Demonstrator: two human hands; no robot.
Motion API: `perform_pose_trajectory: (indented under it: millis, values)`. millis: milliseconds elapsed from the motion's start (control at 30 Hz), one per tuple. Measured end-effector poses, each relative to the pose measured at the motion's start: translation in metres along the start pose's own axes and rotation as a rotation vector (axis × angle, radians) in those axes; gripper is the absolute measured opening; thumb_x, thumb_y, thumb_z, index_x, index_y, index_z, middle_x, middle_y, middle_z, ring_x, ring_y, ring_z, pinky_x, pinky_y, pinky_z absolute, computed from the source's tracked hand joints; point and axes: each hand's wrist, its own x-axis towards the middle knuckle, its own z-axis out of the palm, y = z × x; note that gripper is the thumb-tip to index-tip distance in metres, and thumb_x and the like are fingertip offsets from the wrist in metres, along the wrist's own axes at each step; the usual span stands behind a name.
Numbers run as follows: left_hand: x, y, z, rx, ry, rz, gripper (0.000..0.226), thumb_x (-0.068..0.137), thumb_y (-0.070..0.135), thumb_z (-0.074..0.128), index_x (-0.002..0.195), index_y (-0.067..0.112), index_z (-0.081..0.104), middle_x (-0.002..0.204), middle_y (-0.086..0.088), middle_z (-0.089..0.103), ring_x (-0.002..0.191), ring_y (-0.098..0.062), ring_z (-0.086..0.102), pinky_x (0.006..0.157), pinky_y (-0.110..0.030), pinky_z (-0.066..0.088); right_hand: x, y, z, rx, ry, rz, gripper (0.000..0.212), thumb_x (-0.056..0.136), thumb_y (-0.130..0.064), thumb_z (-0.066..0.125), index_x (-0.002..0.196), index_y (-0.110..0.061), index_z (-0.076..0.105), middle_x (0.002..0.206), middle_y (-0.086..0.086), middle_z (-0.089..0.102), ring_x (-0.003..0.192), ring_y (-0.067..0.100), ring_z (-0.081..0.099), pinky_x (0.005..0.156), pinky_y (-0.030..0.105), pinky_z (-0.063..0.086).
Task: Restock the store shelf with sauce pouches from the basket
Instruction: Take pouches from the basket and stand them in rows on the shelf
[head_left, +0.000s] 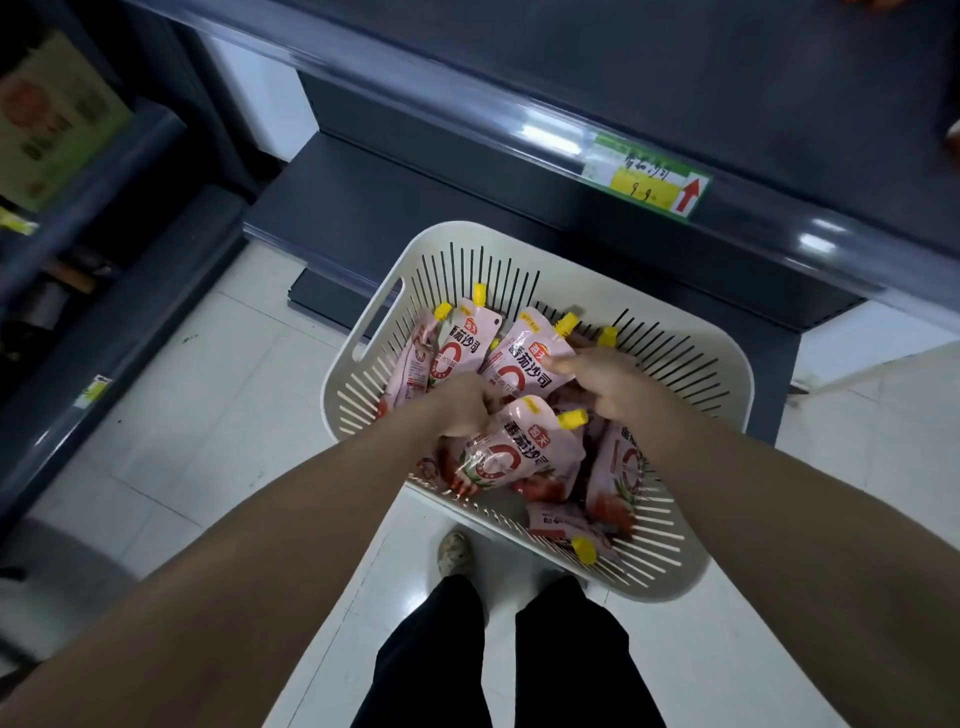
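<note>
A white slotted basket (691, 364) stands on the floor before the shelf, holding several pink sauce pouches with yellow caps. My left hand (462, 408) is down in the basket, its fingers closed on the top edge of a pouch (514, 452) that lies in the middle. My right hand (605, 384) grips the right side of another pouch (524, 358) lying further back. More pouches lie at the back left (460, 348) and the front right (618, 473). The dark shelf (727, 93) runs above the basket.
A price label (647, 179) with a red arrow sits on the shelf's front rail. A lower dark shelf (395, 202) lies behind the basket. Another rack with a green box (57, 119) stands to the left. My legs and a shoe (454, 553) are on the white tiled floor.
</note>
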Motion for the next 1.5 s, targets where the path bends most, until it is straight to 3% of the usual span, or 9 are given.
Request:
perform_pose_trajectory:
  millis: [133,267,433,567,667,800,967,1133,1500]
  values:
    - [-0.008,-0.010,-0.016,-0.089,0.068,-0.006,0.028,0.082,0.007,0.066,0.060,0.017,0.053,0.070,0.002,0.055,0.079,-0.017,0.055,0.083,-0.030,0.046,-0.015,-0.007,0.003,0.070,-0.011,-0.037,0.033,0.078,-0.012,0.074,0.108,0.001,0.065,0.102,0.014,0.071,0.099,0.026,0.067,0.091,0.043,0.054]
    - [-0.020,-0.005,-0.039,-0.217,0.110,0.012,0.029,0.082,-0.003,0.062,0.062,0.016,0.053,0.072,0.006,0.053,0.084,-0.020,0.054,0.082,-0.030,0.048,-0.034,-0.019,0.002,0.083,0.027,-0.123,0.036,0.084,-0.009,0.069,0.117,0.002,0.060,0.096,0.011,0.066,0.072,0.017,0.061,0.057,0.030,0.053]
    - [-0.044,0.001,-0.079,-0.248,0.113,0.129,0.022,0.081,-0.010,0.059,0.068,0.008,0.059,0.072,0.000,0.061,0.088,-0.023,0.058,0.079,-0.034,0.050,-0.077,-0.036,-0.017,0.126,-0.001,-0.260,0.021,0.081,-0.007,0.072,0.099,0.001,0.064,0.092,0.009,0.068,0.072,0.013,0.064,0.066,0.029,0.056]
    - [-0.074,0.032,-0.107,-0.291,0.088,0.239,0.014,0.085,-0.009,0.055,0.084,0.002,0.063,0.056,0.011,0.069,0.057,-0.003,0.064,0.057,-0.017,0.052,-0.120,-0.053,-0.035,0.188,-0.009,-0.422,0.008,0.087,-0.009,0.065,0.090,-0.011,0.073,0.078,0.001,0.075,0.070,0.014,0.071,0.064,0.026,0.059]
    - [-0.087,0.060,-0.126,-0.323,0.078,0.348,0.019,0.087,-0.007,0.055,0.087,0.008,0.066,0.067,0.011,0.073,0.063,-0.002,0.068,0.067,-0.023,0.056,-0.155,-0.069,-0.055,0.268,0.022,-0.550,0.017,0.090,-0.004,0.059,0.103,-0.003,0.071,0.089,0.006,0.073,0.075,0.017,0.069,0.058,0.022,0.057]
    - [-0.106,0.112,-0.140,-0.388,0.152,0.486,0.014,0.087,-0.007,0.054,0.091,0.004,0.062,0.063,0.009,0.072,0.057,-0.001,0.066,0.055,-0.017,0.055,-0.196,-0.087,-0.089,0.379,0.108,-0.696,0.026,0.087,-0.006,0.064,0.110,0.003,0.068,0.102,0.019,0.070,0.087,0.027,0.067,0.066,0.029,0.058]
    - [-0.118,0.187,-0.139,-0.512,0.189,0.634,0.012,0.089,-0.003,0.053,0.086,0.009,0.058,0.066,0.008,0.073,0.061,-0.005,0.069,0.060,-0.025,0.059,-0.241,-0.099,-0.154,0.500,0.288,-0.812,0.024,0.086,-0.002,0.064,0.109,0.000,0.068,0.089,0.009,0.072,0.076,0.020,0.069,0.070,0.034,0.058]
    - [-0.118,0.272,-0.111,-0.605,0.232,0.714,0.017,0.090,-0.004,0.051,0.080,0.008,0.058,0.065,0.005,0.073,0.060,-0.007,0.069,0.055,-0.024,0.058,-0.276,-0.087,-0.232,0.628,0.422,-0.880,0.011,0.088,-0.004,0.062,0.097,-0.007,0.068,0.058,-0.008,0.071,0.053,0.006,0.069,0.045,0.019,0.051]
    - [-0.060,0.382,-0.038,-0.632,0.311,0.665,0.020,0.089,-0.004,0.052,0.075,0.009,0.055,0.088,-0.007,0.066,0.091,-0.026,0.063,0.076,-0.036,0.055,-0.278,-0.034,-0.365,0.746,0.540,-0.878,0.018,0.091,-0.002,0.056,0.108,0.000,0.063,0.079,0.005,0.071,0.055,0.011,0.071,0.048,0.024,0.055]
